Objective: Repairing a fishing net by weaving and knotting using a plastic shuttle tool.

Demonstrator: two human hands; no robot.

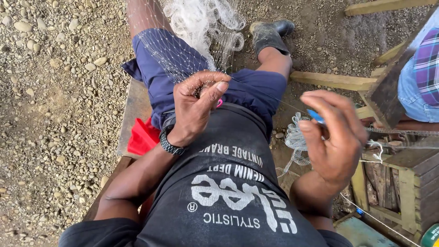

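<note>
Right hand point(334, 137): closed, near right, pinching a blue needle point(315, 116) between thumb and fingers; only the tip shows, so a slack pinch could let it slip to the ground.
Line point(270, 95): a thin strand runs taut from the needle to the left hand; a hard pull could likely snap it or drag the knot out of place.
Left hand point(196, 107): closed, centre, fingertips pinching the net point(183, 55) at a mesh over the lap; if the pinch loosens, the mesh being worked could be lost among its neighbours.
Net: fine and pale, draped from the left hand over the left thigh to a bunched heap farther off; loose folds could catch on the watch point(170, 142) or fingers.
Second bundle point(297, 139): more netting hangs just beside the right hand, near enough to foul the needle.
Surface point(135, 114): a plank bench under the person, red cloth point(142, 137) on it.
Ground point(59, 91): gravel and dirt, likely to snag any net that trails.
Far right: another person's checked sleeve point(427, 64) beside a wooden frame point(388, 91).
</note>
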